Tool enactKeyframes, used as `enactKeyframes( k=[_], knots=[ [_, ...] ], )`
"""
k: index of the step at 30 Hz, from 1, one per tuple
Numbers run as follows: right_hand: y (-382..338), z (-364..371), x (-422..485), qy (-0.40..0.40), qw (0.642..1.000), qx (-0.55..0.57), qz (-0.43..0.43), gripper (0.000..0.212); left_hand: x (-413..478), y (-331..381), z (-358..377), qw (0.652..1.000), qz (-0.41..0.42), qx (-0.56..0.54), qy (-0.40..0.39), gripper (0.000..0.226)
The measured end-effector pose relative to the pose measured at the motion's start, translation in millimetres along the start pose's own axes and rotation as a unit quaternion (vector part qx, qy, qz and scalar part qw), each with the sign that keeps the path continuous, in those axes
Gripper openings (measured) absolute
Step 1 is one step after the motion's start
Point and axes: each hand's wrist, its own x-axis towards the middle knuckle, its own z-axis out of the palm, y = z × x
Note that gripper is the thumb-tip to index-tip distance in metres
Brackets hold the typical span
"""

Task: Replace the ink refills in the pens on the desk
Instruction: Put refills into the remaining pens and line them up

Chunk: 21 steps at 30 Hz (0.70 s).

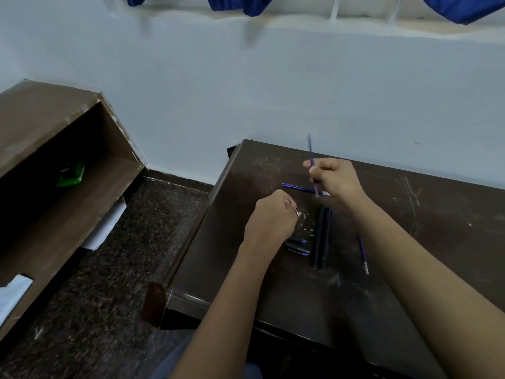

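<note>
The refill (310, 151) in the right grip (338, 179) is blurred. Whether the left grip (273, 214) holds anything is unclear; its wrist (261, 242) covers pen parts (299, 246).

Dark wood-look desk (382, 269), scuffed and faintly glossy; speckled stone floor (114, 242); blue cloth (240, 4) above a matt wall (246, 91)

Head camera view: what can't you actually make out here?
All in the head view:
- Left hand: curled fingers hide whether it holds anything.
- Blue refill in right hand: motion-blurred, tip unclear.
- Dark pen parts: partly hidden under the left wrist.
- Green packet: too small, in shadow.
</note>
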Motion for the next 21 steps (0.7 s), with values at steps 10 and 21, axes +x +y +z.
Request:
enactKeyframes(
  k=[10, 21],
  knots=[
    [38.9, 9.5, 17.9, -0.083, 0.894, -0.434, -0.072, 0.012, 0.0, -2.8, -0.1, 1.000, 0.014, 0.014, 0.023, 0.020],
    [49.1, 17.8, 28.8, -0.026, 0.876, -0.475, -0.072, 0.019, 3.1, -5.2, -1.2, 0.999, 0.007, 0.028, 0.025, 0.023]
  ],
)
